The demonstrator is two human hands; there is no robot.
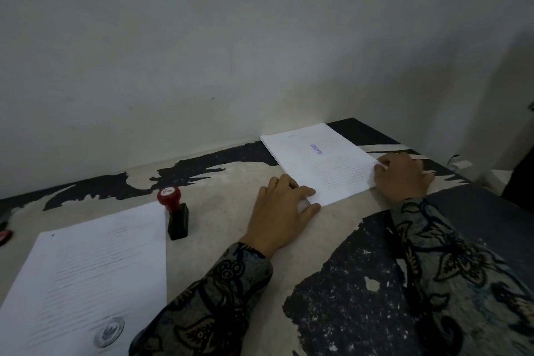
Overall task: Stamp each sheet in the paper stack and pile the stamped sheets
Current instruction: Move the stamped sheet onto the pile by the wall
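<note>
The pile of stamped white sheets (318, 162), topped by a blue imprint, is steadied at the far right of the worn black-and-beige tabletop (225, 211). Its near corner is pressed by the left hand (284, 211), fingers straight; its right edge is pinched by the right hand (401, 176). The red-capped black stamp (174, 215) stands upright, untouched, just beside the unstamped white paper stack (86, 277) at near left.

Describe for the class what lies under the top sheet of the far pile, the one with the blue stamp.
More white sheets show as layered edges beneath the top sheet of the pile; their faces are covered, so any stamps on them cannot be seen.
</note>
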